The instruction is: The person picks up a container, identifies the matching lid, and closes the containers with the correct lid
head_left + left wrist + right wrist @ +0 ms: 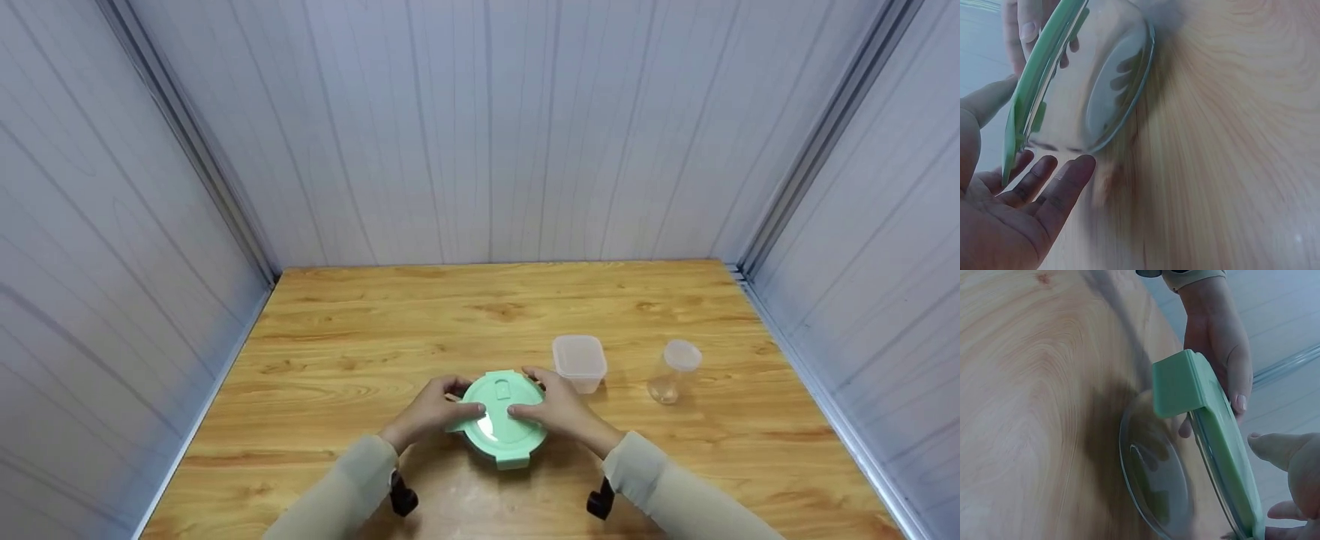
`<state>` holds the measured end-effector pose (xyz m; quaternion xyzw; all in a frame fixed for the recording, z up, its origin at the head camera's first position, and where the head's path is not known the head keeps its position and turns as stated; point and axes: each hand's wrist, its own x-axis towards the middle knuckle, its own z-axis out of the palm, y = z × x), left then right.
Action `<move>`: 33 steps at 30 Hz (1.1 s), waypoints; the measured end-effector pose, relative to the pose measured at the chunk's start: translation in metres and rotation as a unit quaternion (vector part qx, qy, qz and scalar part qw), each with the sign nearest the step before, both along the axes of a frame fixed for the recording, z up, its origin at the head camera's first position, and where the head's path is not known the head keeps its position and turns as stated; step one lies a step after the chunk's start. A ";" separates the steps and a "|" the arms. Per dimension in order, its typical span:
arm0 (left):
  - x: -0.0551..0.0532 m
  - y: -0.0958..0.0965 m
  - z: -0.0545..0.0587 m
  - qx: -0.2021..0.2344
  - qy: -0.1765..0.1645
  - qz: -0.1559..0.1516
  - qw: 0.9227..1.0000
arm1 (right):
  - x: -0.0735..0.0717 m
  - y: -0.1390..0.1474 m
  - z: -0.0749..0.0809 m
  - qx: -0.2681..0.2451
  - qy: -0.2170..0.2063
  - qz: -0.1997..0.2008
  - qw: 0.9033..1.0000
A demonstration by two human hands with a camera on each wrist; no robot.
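A round clear glass food container [1112,84] with a mint-green snap-on lid [504,427] is between both hands, low over the wooden table. My left hand [433,411] holds its left side, thumb on the lid and fingers along the glass wall. From the right, my right hand [564,409] holds it with the thumb over the lid and the fingers round the far edge. One lid flap [1009,152] sticks outward beside the left palm. The front flap [1178,385] hangs down over the rim.
Just beyond the right hand stands a small squarish translucent plastic box [579,360] with a lid. Farther right is a clear jar [664,386] with a whitish lid. Pale panel walls [487,135] close off the wooden table [360,322] at the back and sides.
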<state>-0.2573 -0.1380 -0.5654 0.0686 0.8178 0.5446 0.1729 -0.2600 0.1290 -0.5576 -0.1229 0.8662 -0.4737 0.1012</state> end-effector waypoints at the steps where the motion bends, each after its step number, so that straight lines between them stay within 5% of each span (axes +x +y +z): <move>1: 0.001 -0.001 0.000 0.000 0.001 0.000 1.000 | -0.001 -0.001 -0.001 -0.001 -0.002 0.000 1.000; 10: 0.008 -0.004 0.000 -0.012 0.026 -0.010 1.000 | -0.005 -0.005 -0.005 0.022 -0.010 -0.017 1.000; 28: 0.010 -0.011 -0.001 -0.025 0.029 0.022 0.999 | 0.000 -0.009 -0.007 0.025 0.018 -0.043 0.999; 33: 0.012 -0.013 0.002 -0.042 0.057 0.026 0.997 | 0.001 -0.009 -0.007 0.027 0.028 -0.064 0.997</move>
